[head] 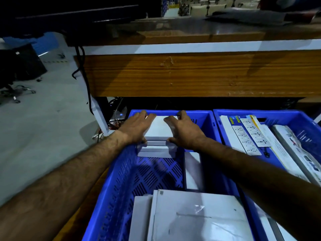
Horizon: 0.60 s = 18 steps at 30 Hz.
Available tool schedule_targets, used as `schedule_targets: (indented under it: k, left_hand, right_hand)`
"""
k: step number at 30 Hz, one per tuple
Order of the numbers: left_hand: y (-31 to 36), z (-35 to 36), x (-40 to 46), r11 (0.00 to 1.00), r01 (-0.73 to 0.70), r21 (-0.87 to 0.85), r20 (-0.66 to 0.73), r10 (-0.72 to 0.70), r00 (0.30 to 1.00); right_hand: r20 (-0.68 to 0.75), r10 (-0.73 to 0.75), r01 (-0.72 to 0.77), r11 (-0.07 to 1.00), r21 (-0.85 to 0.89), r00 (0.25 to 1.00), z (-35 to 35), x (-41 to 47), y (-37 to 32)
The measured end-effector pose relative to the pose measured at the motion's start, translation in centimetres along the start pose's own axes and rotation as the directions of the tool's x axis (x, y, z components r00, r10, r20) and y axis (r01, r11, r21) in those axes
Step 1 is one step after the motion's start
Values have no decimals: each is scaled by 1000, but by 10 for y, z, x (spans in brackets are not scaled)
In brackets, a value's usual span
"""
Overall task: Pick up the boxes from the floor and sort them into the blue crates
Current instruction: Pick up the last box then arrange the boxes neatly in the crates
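A small stack of white boxes (157, 136) sits at the far end of the left blue crate (121, 180). My left hand (137, 126) grips the stack's left side, fingers over the top box and thumb at its near edge. My right hand (182, 127) grips the right side the same way. Larger white boxes (196, 218) lie at the crate's near end, and another white box (192, 169) stands along its right wall. The right blue crate (217, 117) holds power-strip boxes (246, 134).
A wooden desk (191, 73) rises just beyond the crates, with black cables (85, 73) hanging at its left leg. Grey floor (43, 127) spreads to the left, with chair bases (15, 93) farther off. More flat boxes (295, 146) fill the right crate's far side.
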<state>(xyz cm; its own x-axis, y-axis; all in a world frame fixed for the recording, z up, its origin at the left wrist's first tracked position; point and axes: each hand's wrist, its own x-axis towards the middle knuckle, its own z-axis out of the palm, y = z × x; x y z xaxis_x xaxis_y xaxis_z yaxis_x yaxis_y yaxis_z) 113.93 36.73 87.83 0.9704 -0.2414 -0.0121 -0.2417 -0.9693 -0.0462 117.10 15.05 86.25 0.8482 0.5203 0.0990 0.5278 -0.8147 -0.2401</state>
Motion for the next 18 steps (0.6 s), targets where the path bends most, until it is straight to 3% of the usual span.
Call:
schedule_targets:
  k: [10,18]
  left_hand:
    - [7,6,-8,995,100,0,-63,-100,993]
    - [27,-22,-55,994,68,-81,-209,-84,974]
  right_hand:
    - [-7,24,-24,996,-90,1000,-7,1,-12]
    - [16,-10,11,999,-38,1000,-40,-41,-19]
